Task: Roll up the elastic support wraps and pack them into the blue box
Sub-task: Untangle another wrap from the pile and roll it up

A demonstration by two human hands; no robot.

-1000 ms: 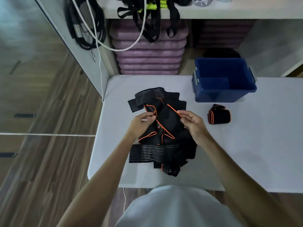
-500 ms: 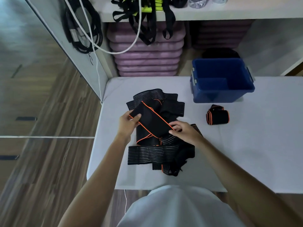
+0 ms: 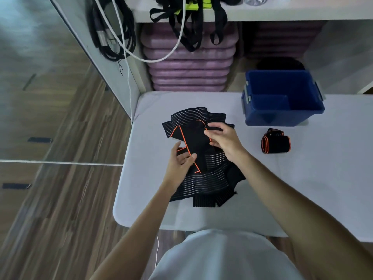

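A heap of black elastic wraps (image 3: 203, 182) with grey stripes lies on the white table (image 3: 302, 188). On top is a black wrap with orange edging (image 3: 192, 141). My left hand (image 3: 180, 161) pinches its near end between thumb and fingers. My right hand (image 3: 223, 138) grips its far end, fingers curled over the fabric. One rolled wrap (image 3: 276, 140), black with orange edges, lies on the table to the right, just in front of the blue box (image 3: 282, 116). The blue box stands open at the back right, and no wrap shows inside it.
A shelf unit behind the table holds stacked purple mats (image 3: 189, 67) and hanging black straps (image 3: 193, 23). Black and white cables (image 3: 115, 33) hang at the left. The table's left edge drops to a wooden floor (image 3: 60, 199).
Both hands have turned the orange-edged wrap: my right hand went from its near end up to its far end, my left hand came down to the near end.
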